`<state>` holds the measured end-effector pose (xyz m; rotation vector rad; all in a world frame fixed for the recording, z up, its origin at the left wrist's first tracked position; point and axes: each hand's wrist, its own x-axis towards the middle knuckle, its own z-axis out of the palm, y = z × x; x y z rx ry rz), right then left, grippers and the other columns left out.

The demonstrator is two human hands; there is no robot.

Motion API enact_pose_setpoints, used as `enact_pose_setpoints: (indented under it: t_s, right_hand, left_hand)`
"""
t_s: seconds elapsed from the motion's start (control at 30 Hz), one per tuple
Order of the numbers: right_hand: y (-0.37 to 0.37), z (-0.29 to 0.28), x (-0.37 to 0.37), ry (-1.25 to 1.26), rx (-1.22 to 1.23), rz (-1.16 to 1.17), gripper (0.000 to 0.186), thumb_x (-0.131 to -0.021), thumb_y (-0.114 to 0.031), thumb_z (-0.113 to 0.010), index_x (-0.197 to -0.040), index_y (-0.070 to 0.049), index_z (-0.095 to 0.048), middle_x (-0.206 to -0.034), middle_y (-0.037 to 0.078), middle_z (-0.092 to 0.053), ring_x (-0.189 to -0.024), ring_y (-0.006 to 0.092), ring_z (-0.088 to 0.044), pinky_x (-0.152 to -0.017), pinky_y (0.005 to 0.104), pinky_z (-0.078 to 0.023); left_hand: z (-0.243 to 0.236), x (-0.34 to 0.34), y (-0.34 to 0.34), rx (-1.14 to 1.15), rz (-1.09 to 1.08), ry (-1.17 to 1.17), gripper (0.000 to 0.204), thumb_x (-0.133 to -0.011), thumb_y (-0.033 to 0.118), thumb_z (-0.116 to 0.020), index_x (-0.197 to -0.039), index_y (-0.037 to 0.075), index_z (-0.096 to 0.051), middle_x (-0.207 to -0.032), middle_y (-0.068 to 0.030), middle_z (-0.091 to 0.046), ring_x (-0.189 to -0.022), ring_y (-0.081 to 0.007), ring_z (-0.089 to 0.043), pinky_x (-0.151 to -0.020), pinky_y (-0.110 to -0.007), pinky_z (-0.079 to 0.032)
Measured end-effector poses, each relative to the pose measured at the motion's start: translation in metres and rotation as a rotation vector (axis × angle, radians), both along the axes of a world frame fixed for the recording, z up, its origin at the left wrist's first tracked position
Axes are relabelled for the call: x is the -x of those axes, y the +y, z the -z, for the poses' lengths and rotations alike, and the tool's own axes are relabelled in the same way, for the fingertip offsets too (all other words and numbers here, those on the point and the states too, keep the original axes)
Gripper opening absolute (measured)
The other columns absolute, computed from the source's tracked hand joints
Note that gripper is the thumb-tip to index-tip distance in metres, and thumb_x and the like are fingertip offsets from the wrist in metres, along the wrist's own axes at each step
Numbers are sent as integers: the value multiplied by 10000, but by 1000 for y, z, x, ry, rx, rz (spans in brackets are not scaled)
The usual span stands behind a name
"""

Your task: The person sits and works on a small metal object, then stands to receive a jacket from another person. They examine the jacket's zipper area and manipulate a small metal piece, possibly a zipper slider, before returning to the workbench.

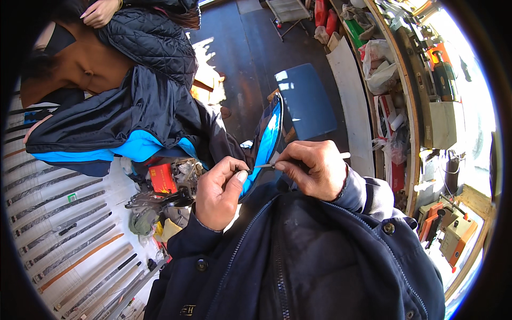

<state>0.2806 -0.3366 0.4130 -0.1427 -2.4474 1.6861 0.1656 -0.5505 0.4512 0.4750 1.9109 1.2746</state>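
My left hand (pixel 221 197) pinches a small dark piece (pixel 246 169) at the edge of a black garment (pixel 106 125) with a bright blue lining. My right hand (pixel 314 168), just to its right, grips a thin tool (pixel 265 166) whose tip reaches that piece; a pale rod end shows behind my knuckles. A strip of the garment (pixel 269 136) with blue fabric rises between my hands. The garment stretches left to another person in a quilted black jacket (pixel 149 42), whose hand (pixel 98 13) is at the top left.
Belts (pixel 85 241) lie in rows on a white surface at left, beside a red box (pixel 163 178) among jumbled items. A blue chair seat (pixel 305 101) and folding stool (pixel 285 10) stand ahead. Wooden shelving (pixel 406 125) with bags (pixel 377 69), tools and machines lines the right side.
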Motion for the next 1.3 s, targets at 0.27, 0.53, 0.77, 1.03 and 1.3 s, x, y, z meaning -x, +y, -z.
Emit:
enact_pose_setpoints:
  t_s: [0.27, 0.53, 0.77, 1.03, 1.3]
  right_hand:
    - [-6, -8, 3, -138, 229, -6, 124, -865, -55, -729, -967, 14, -716, -868, 161, -699, -711, 293, -713, -650, 353, -555]
    - [-21, -1, 14, -61, 284, -115, 106, -924, -73, -704, -991, 6, -724, -743, 83, -683, -669, 141, -630, -612, 296, -486]
    - [-21, -1, 12, -124, 392, -183, 137, -948, -100, -697, -1015, 11, -740, -762, 106, -712, -679, 128, -662, -629, 297, -514]
    - [-21, -4, 8, -112, 348, -212, 125, -885, -83, -694, -945, 21, -732, -713, 149, -676, -638, 215, -674, -610, 332, -513]
    - [-21, -7, 6, -169, 385, -243, 142, -856, -90, -691, -902, 39, -725, -700, 174, -653, -625, 230, -653, -612, 338, -504]
  left_hand:
    - [-6, -3, 2, 17, 64, 131, 65, -1015, 59, -549, -1040, 12, -585, -808, 38, -539, -715, -10, -416, -646, -197, -332]
    - [-6, -9, 4, -55, 107, 244, 88, -951, -11, -610, -1039, -5, -609, -783, -56, -651, -709, -79, -591, -649, -255, -459]
    - [-10, -18, -4, 53, 133, 502, 124, -904, -10, -660, -1021, 11, -628, -825, -115, -672, -683, -188, -659, -632, -305, -498]
    - [2, -21, -8, -44, 171, 790, 152, -872, -19, -677, -1017, 18, -653, -852, -118, -664, -700, -259, -665, -649, -331, -521]
    - [7, -23, -9, -149, 259, 881, 204, -786, -42, -661, -970, 44, -644, -847, -119, -649, -735, -336, -611, -652, -429, -492]
